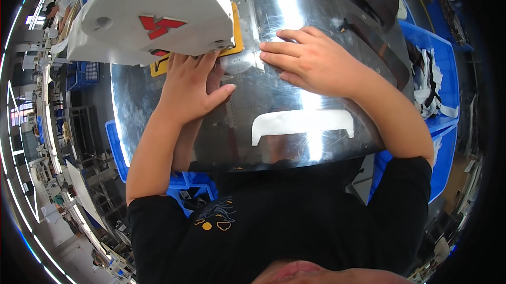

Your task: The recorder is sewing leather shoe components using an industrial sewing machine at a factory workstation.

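Observation:
My left hand [192, 86] reaches under the front of a white sewing machine head [158, 15]. Its fingers are stretched out by a yellow plate [238, 31], with the thumb held apart; the machine head hides the fingertips. To the right, my right hand [313, 62] lies over the shiny metal tabletop [232, 142], fingers extended toward the machine and nothing seen in them. Nearer to me, a white flat piece [303, 122] with two down-turned ends rests on the tabletop, touched by neither hand.
A blue bin [450, 73] at the right holds white and black scraps [427, 84]. Long dark shapes [377, 47] lie at the tabletop's far right. More blue bins [116, 144] stand below the table's left edge. Machines and benches fill the far left.

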Demonstrator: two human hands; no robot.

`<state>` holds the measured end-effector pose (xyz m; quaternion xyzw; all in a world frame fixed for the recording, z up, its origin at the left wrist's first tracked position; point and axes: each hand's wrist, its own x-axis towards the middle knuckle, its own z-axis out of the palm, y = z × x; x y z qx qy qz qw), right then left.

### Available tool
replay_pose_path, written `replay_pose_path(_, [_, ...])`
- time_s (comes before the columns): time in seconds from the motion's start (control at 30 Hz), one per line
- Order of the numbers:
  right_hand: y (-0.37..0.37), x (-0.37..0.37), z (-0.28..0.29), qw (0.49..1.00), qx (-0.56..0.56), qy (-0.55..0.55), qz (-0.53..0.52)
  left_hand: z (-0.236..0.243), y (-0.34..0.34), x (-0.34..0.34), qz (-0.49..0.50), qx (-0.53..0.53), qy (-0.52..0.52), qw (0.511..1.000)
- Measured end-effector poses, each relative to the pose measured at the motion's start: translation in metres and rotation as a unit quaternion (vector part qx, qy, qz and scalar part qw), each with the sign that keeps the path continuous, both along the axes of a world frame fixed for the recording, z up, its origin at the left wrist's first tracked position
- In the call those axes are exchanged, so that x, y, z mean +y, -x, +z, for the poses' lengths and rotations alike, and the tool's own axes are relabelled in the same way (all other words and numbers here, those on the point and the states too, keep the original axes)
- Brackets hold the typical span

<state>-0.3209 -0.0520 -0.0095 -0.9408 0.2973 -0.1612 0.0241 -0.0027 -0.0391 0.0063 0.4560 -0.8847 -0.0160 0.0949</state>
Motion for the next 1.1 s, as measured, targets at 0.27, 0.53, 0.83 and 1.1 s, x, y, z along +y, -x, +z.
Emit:
replay_pose_path(0.27, [0.001,0.0,0.004,0.999,0.02,-0.045,-0.002,0.0,-0.001,0.002,-0.003,0.006,-0.004,1.0])
replay_pose_path(0.53, [0.0,0.001,0.004,0.999,0.041,-0.01,0.002,-0.009,-0.002,0.012,0.007,0.022,0.011,1.0])
replay_pose_path(0.83, [0.001,0.0,0.005,1.0,-0.002,-0.023,0.007,-0.011,0.0,0.031,0.01,-0.01,-0.005,1.0])
replay_pose_path(1.1, [0.006,-0.002,0.007,0.995,-0.084,-0.056,0.025,-0.01,0.016,0.042,-0.005,-0.031,-0.003,1.0])
